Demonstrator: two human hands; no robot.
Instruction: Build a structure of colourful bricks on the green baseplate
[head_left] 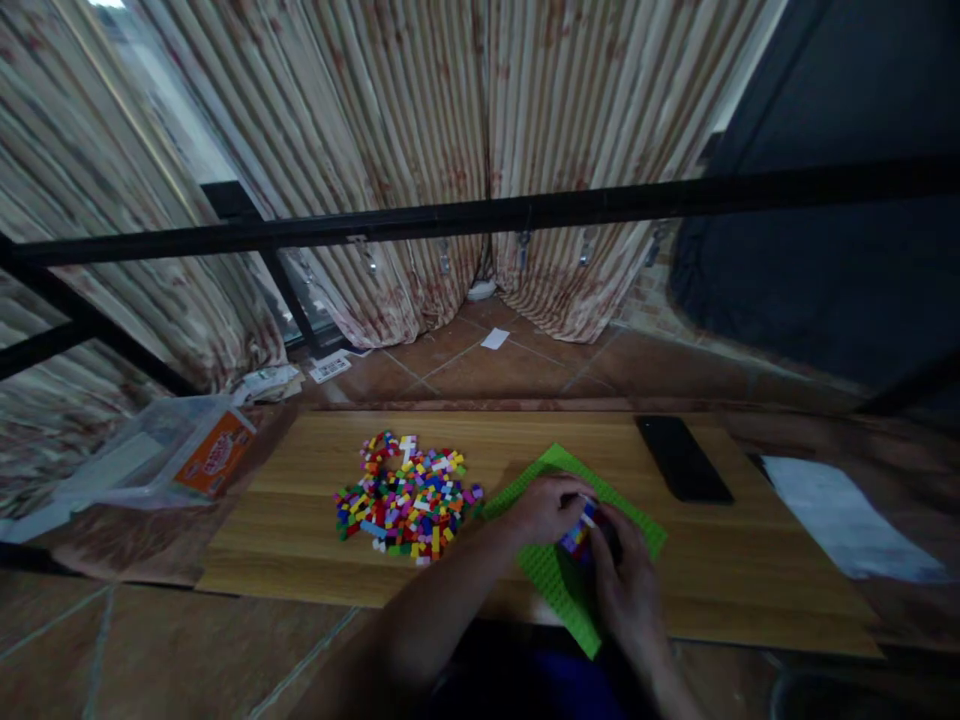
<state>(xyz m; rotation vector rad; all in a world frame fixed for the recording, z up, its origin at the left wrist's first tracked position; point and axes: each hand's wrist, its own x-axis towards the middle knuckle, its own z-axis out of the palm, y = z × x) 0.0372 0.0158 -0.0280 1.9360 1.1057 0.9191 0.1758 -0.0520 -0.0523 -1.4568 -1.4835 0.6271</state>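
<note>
A small build of coloured toy bricks [576,540], with blue, white, red and yellow showing, is between my hands over a green studded baseplate [556,592]. My left hand [551,508] is closed, its curled fingers at the far side of the build. From the right, my right hand [628,572] wraps its thumb and fingers round the same build. My fingers hide part of it, and whether it is joined to the baseplate I cannot tell. Left of the baseplate lies a spread pile of loose toy bricks [420,505] in many colours.
All this lies on a wooden board [285,510]. A black phone [684,460] rests toward its right end, with a white sheet [847,520] beyond. At the left stands a clear plastic box [154,450] with an orange label. A dark metal bar [450,220] crosses before the curtains.
</note>
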